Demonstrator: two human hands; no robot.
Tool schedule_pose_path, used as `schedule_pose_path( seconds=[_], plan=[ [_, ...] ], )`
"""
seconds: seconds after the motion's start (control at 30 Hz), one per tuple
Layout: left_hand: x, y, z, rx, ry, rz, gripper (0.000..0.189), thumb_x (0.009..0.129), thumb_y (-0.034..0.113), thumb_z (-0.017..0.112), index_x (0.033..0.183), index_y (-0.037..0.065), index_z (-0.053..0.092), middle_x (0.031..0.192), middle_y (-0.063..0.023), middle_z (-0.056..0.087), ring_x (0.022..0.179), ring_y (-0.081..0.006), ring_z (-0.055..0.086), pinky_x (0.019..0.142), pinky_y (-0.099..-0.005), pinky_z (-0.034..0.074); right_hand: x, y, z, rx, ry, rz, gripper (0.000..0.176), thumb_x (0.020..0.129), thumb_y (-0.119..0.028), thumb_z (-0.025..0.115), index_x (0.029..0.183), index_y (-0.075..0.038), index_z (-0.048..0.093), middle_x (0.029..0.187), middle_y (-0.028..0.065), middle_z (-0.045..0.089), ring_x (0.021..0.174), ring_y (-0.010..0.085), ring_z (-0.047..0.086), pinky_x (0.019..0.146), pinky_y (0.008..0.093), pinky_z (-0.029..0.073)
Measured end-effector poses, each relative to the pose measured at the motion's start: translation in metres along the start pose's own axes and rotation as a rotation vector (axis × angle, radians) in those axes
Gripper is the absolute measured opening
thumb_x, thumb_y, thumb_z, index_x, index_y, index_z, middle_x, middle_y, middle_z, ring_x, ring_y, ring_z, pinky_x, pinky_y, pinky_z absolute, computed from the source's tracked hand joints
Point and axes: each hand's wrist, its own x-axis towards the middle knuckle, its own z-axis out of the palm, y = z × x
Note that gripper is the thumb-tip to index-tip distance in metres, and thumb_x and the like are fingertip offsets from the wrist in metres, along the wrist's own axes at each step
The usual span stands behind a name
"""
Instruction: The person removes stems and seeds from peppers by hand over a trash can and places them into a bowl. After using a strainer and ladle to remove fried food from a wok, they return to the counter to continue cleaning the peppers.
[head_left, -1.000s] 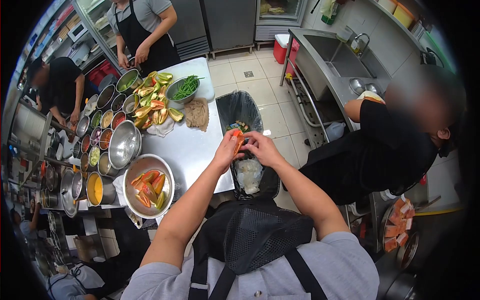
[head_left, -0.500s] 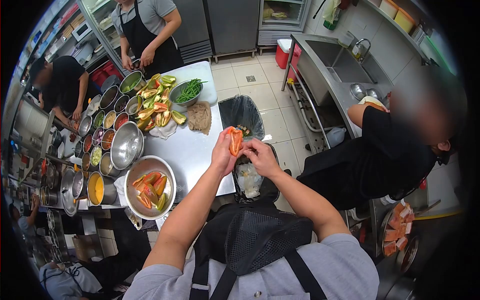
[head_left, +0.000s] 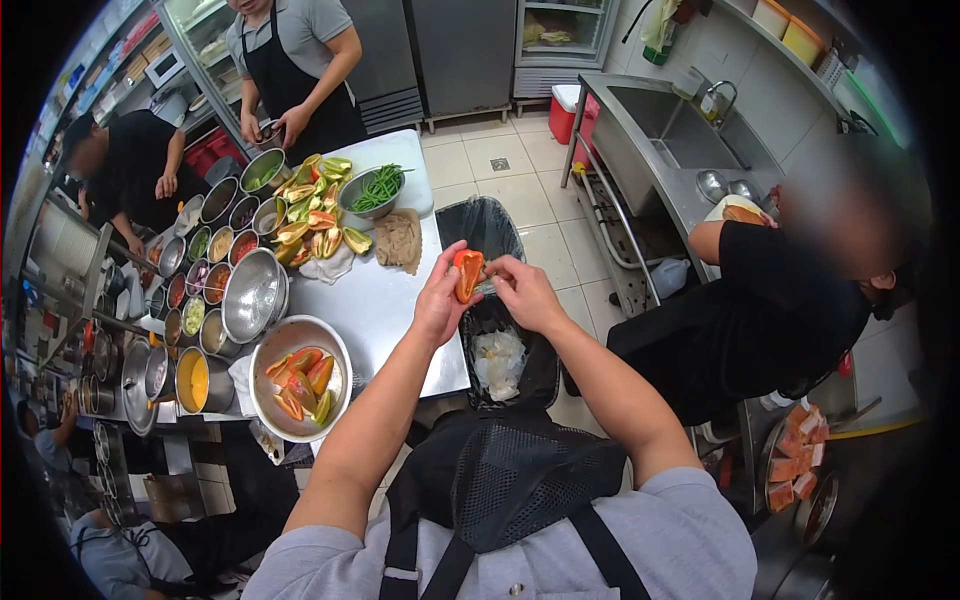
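Fingers of my left hand (head_left: 441, 296): closed on a red pepper piece (head_left: 468, 272), thumb at its near side, hollow inner face and pale ribs showing. Fingers of my right hand (head_left: 528, 293): bent, tips drawn together at the right edge of the piece; I cannot tell whether they touch it or pinch anything.

Position of piece: in the air, just beyond the right edge of the metal worktop (head_left: 400, 335). Below my hands, a black liner (head_left: 508, 236); nearer my body, crumpled clear plastic (head_left: 499, 362) inside a black lining. One bin or two: cannot tell.

On the worktop, to my left: a wide metal bowl (head_left: 337, 352) holding red, orange and green pepper pieces (head_left: 303, 380). Beyond it, a steel bowl (head_left: 253, 296), tilted, beside many small containers (head_left: 217, 282). Left of the wide bowl, a deep pot (head_left: 222, 385) with yellow contents.

Farther along: a heap of cut peppers (head_left: 303, 215), mostly green and yellow with some red; beside it a small bowl (head_left: 372, 209) of green beans (head_left: 382, 185), a brown cloth (head_left: 398, 240) and a white cloth (head_left: 327, 265). White board (head_left: 408, 158) at the far end.

Surroundings: person in grey shirt and black apron (head_left: 290, 75) at the far end; person in black (head_left: 775, 290) to my right, near the sink (head_left: 668, 125).
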Motion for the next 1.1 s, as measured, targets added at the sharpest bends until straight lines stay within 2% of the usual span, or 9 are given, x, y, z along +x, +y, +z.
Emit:
schedule_pose_path(
  seconds=[0.07, 0.1, 0.23, 0.4, 0.5, 0.57, 0.8, 0.9, 1.1],
  plan=[
    [0.001, -0.003, 0.006, 0.000, -0.055, 0.038, 0.046, 0.103, 0.028, 0.047, 0.148, 0.021, 0.036, 0.136, -0.0050, 0.052, 0.117, -0.0214, 0.056, 0.097, -0.0413, 0.046, 0.008, -0.009, 0.007, 0.035, -0.067, 0.061, 0.020, 0.089, -0.014, 0.060, 0.105, -0.003, 0.063, 0.080, 0.0160, 0.068, 0.072, 0.0333, 0.067, 0.068, 0.0409, 0.053],
    [0.002, -0.004, 0.009, -0.002, -0.104, 0.078, 0.046, 0.103, 0.027, 0.047, 0.147, 0.019, 0.037, 0.134, -0.0054, 0.053, 0.116, -0.0207, 0.056, 0.097, -0.0393, 0.046, 0.011, -0.004, 0.013, -0.007, -0.129, 0.070, 0.020, 0.089, -0.015, 0.061, 0.103, -0.001, 0.062, 0.074, 0.0144, 0.068, 0.068, 0.0292, 0.068, 0.063, 0.0389, 0.052],
    [-0.003, -0.002, 0.015, 0.157, -0.102, -0.014, 0.043, 0.103, 0.025, 0.048, 0.144, 0.017, 0.039, 0.127, -0.0039, 0.056, 0.111, -0.0178, 0.058, 0.092, -0.0360, 0.047, 0.009, 0.000, 0.024, 0.217, -0.147, 0.256, 0.021, 0.091, -0.018, 0.061, 0.102, 0.000, 0.061, 0.074, 0.0129, 0.069, 0.061, 0.0222, 0.068, 0.056, 0.0357, 0.051],
    [-0.006, -0.002, 0.013, 0.151, -0.121, -0.048, 0.041, 0.104, 0.024, 0.046, 0.143, 0.017, 0.040, 0.124, -0.0033, 0.056, 0.110, -0.0164, 0.057, 0.088, -0.0339, 0.047, 0.008, 0.014, 0.034, 0.138, -0.136, 0.227, 0.019, 0.092, -0.017, 0.060, 0.099, 0.001, 0.062, 0.073, 0.0138, 0.069, 0.060, 0.0228, 0.068, 0.055, 0.0361, 0.051],
    [-0.004, 0.000, 0.018, 0.157, -0.121, -0.044, 0.039, 0.104, 0.024, 0.045, 0.143, 0.017, 0.040, 0.124, -0.0035, 0.056, 0.111, -0.0166, 0.057, 0.089, -0.0350, 0.047, 0.013, 0.012, 0.033, 0.138, -0.099, 0.183, 0.019, 0.092, -0.017, 0.061, 0.093, 0.002, 0.063, 0.070, 0.0134, 0.068, 0.059, 0.0203, 0.066, 0.055, 0.0355, 0.051],
    [-0.004, 0.001, 0.022, 0.169, -0.093, -0.012, 0.038, 0.105, 0.024, 0.044, 0.142, 0.017, 0.040, 0.125, -0.0042, 0.056, 0.111, -0.0176, 0.057, 0.091, -0.0366, 0.048, 0.014, 0.005, 0.030, 0.339, -0.092, 0.226, 0.019, 0.091, -0.016, 0.063, 0.088, 0.003, 0.063, 0.068, 0.0122, 0.066, 0.058, 0.0170, 0.062, 0.056, 0.0340, 0.049],
    [-0.003, 0.001, 0.035, 0.040, -0.052, 0.014, 0.036, 0.106, 0.020, 0.037, 0.142, 0.017, 0.040, 0.127, -0.0071, 0.054, 0.114, -0.0201, 0.056, 0.096, -0.0390, 0.047, 0.013, 0.003, 0.031, 0.269, 0.042, 0.145, 0.016, 0.086, -0.015, 0.065, 0.083, 0.000, 0.064, 0.064, 0.0090, 0.062, 0.057, 0.0139, 0.056, 0.055, 0.0322, 0.044],
    [-0.001, -0.005, 0.034, 0.001, -0.007, 0.000, 0.036, 0.107, 0.019, 0.035, 0.142, 0.017, 0.039, 0.129, -0.0090, 0.054, 0.116, -0.0212, 0.054, 0.098, -0.0392, 0.046, 0.011, 0.006, 0.029, 0.215, 0.025, 0.142, 0.015, 0.085, -0.015, 0.065, 0.080, 0.000, 0.063, 0.064, 0.0091, 0.062, 0.057, 0.0140, 0.057, 0.054, 0.0323, 0.044],
    [0.015, -0.012, 0.011, -0.092, 0.007, 0.038, 0.037, 0.108, 0.023, 0.035, 0.144, 0.018, 0.038, 0.133, -0.0125, 0.052, 0.116, -0.0252, 0.056, 0.098, -0.0432, 0.049, -0.002, 0.017, 0.013, 0.263, -0.237, 0.038, 0.014, 0.089, -0.013, 0.063, 0.084, -0.001, 0.061, 0.068, 0.0025, 0.061, 0.061, 0.0081, 0.052, 0.056, 0.0273, 0.042]
  ],
)
